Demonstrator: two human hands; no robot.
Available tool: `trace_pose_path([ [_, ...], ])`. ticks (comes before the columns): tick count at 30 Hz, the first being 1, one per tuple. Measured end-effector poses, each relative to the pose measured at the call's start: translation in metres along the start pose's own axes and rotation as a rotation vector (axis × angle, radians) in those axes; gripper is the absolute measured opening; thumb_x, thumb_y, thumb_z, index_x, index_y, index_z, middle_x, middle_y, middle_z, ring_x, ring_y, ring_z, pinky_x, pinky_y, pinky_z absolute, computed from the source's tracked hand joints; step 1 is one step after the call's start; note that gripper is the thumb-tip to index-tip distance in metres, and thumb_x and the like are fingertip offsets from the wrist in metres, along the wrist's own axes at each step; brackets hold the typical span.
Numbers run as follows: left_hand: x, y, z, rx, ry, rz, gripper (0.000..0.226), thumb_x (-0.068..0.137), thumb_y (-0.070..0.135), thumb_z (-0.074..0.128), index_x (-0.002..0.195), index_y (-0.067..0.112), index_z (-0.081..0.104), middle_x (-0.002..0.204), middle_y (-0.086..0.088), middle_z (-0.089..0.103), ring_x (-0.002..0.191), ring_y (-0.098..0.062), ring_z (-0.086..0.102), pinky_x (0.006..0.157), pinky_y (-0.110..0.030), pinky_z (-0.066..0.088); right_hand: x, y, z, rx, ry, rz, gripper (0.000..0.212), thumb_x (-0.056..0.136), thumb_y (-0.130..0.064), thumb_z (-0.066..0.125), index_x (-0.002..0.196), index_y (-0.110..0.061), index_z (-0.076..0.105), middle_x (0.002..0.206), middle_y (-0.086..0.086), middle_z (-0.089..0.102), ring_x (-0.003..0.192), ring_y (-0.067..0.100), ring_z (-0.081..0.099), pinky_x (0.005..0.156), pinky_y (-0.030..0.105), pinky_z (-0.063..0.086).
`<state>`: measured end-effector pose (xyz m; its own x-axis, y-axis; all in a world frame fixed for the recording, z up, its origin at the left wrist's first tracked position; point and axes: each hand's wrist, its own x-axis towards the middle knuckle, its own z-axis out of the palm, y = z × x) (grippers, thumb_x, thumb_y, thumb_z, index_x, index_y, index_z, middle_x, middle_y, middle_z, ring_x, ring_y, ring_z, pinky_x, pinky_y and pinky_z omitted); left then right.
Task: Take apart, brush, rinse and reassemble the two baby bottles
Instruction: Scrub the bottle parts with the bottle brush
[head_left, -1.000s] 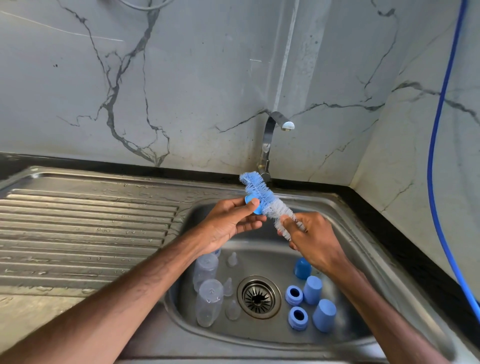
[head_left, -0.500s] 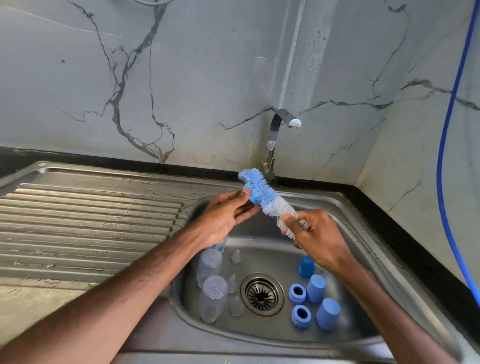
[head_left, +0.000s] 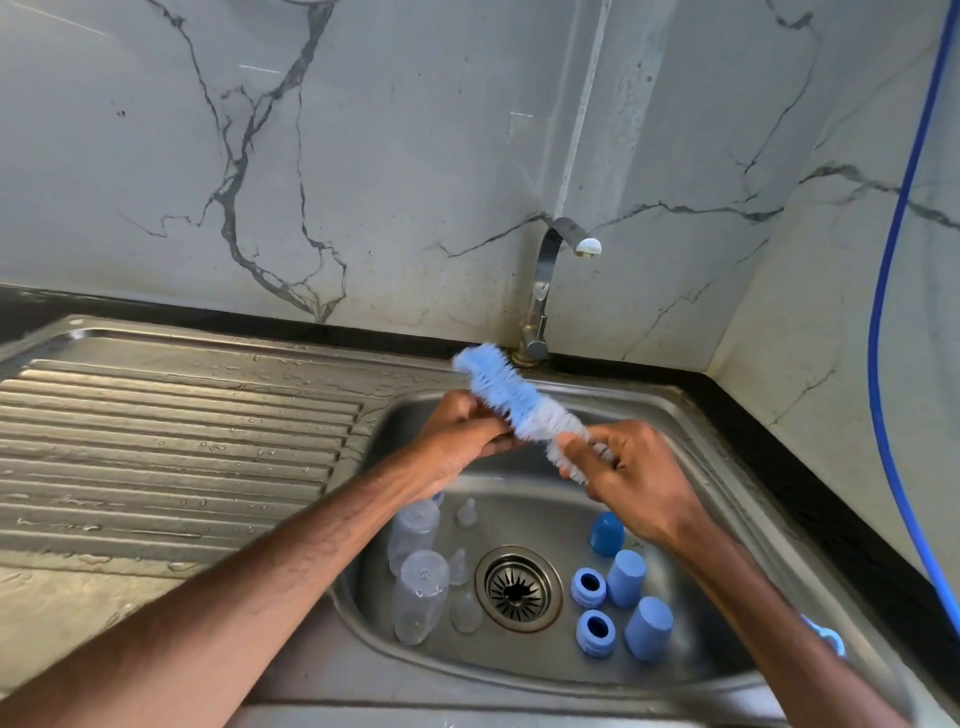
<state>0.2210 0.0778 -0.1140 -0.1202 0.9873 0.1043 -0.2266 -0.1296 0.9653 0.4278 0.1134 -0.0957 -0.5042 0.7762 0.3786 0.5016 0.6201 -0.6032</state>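
Fingers (head_left: 571, 449) of right hand (head_left: 639, 483) pinch bottle brush (head_left: 519, 400); left hand (head_left: 457, 441) curls round its bristles, blue part seen before now hidden: brushing likely ongoing, bottles (head_left: 418, 592) waiting below.

left hand (head_left: 457, 439) and right hand (head_left: 641, 483) gripping bottle brush (head_left: 511, 400), clear bottles (head_left: 420, 592) in sink (head_left: 696, 415)

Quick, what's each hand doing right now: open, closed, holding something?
Left hand: fingers curled against the blue-and-white bristly bottle brush; whether they grip anything cannot be told.
Right hand: closed, gripping that brush's lower end.
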Motion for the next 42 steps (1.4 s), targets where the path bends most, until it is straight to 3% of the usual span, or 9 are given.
trace_pose_path([
  [2,0.000,0.000,-0.003,0.042,0.017,0.009,0.033,0.095,-0.006,0.063,0.127,-0.002,0.065,0.123,-0.016,0.072,0.116,-0.027,0.069,0.092,-0.030,0.060,0.004,-0.003,0.005,-0.030,-0.022,0.001,0.037,0.101,-0.039,0.064,0.068,-0.023,0.070,0.059,0.003,0.067,0.050,0.020,0.060,0.050,0.038,0.050],
  [6,-0.003,0.001,-0.005,0.055,-0.067,0.031,0.039,0.096,-0.001,0.064,0.134,0.003,0.061,0.125,-0.015,0.072,0.117,-0.027,0.069,0.098,-0.034,0.057,0.010,0.001,-0.002,-0.069,0.124,0.071,0.039,0.101,-0.037,0.064,0.063,-0.028,0.068,0.050,-0.010,0.061,0.042,0.003,0.051,0.043,0.016,0.038],
  [13,-0.001,0.000,-0.009,0.044,0.000,0.005,0.037,0.094,-0.006,0.063,0.131,-0.003,0.061,0.125,-0.017,0.071,0.119,-0.029,0.068,0.100,-0.038,0.056,0.003,0.000,-0.001,-0.050,-0.015,0.018,0.038,0.101,-0.039,0.063,0.064,-0.029,0.066,0.053,-0.004,0.063,0.043,0.006,0.053,0.044,0.025,0.042],
  [16,-0.003,0.005,-0.009,0.026,-0.091,0.015,0.041,0.097,-0.002,0.062,0.138,0.001,0.058,0.127,-0.018,0.070,0.120,-0.028,0.068,0.102,-0.039,0.055,0.010,0.001,-0.008,-0.098,0.101,0.106,0.037,0.101,-0.037,0.061,0.068,-0.023,0.070,0.055,-0.004,0.063,0.049,0.009,0.058,0.049,0.025,0.045],
  [22,-0.003,0.008,-0.012,-0.059,-0.052,0.036,0.035,0.098,-0.004,0.058,0.133,-0.006,0.059,0.131,-0.023,0.066,0.123,-0.033,0.065,0.103,-0.040,0.054,0.004,0.000,-0.002,-0.044,0.030,0.026,0.042,0.102,-0.038,0.061,0.062,-0.022,0.064,0.049,-0.004,0.058,0.040,0.004,0.046,0.041,0.018,0.036],
  [25,-0.003,0.010,-0.009,-0.064,-0.085,0.031,0.040,0.099,-0.001,0.058,0.139,-0.005,0.055,0.133,-0.021,0.066,0.126,-0.033,0.063,0.106,-0.043,0.051,0.009,-0.001,-0.005,-0.051,0.124,0.074,0.041,0.102,-0.035,0.062,0.065,-0.018,0.067,0.052,0.001,0.061,0.042,0.008,0.047,0.043,0.025,0.039],
  [28,-0.002,0.008,-0.011,-0.085,-0.063,0.032,0.038,0.098,-0.003,0.060,0.135,-0.008,0.057,0.130,-0.022,0.067,0.124,-0.034,0.064,0.104,-0.042,0.054,0.003,-0.001,-0.006,-0.069,0.046,0.041,0.042,0.102,-0.039,0.061,0.067,-0.016,0.067,0.057,0.007,0.063,0.046,0.019,0.053,0.046,0.034,0.043],
  [32,0.000,0.009,-0.012,-0.117,-0.091,0.045,0.038,0.099,0.004,0.061,0.136,-0.004,0.058,0.130,-0.019,0.068,0.121,-0.031,0.067,0.102,-0.039,0.055,0.007,-0.004,-0.006,-0.122,0.113,0.115,0.044,0.102,-0.035,0.061,0.064,-0.013,0.065,0.051,0.001,0.057,0.041,0.008,0.046,0.042,0.022,0.037],
  [42,0.003,0.009,-0.010,-0.231,-0.020,0.062,0.040,0.093,0.005,0.068,0.131,-0.003,0.062,0.127,-0.020,0.070,0.114,-0.025,0.069,0.095,-0.031,0.058,0.005,-0.012,-0.006,-0.074,0.140,0.004,0.049,0.102,-0.031,0.061,0.054,-0.021,0.055,0.044,-0.008,0.049,0.040,0.008,0.043,0.043,0.019,0.035],
])
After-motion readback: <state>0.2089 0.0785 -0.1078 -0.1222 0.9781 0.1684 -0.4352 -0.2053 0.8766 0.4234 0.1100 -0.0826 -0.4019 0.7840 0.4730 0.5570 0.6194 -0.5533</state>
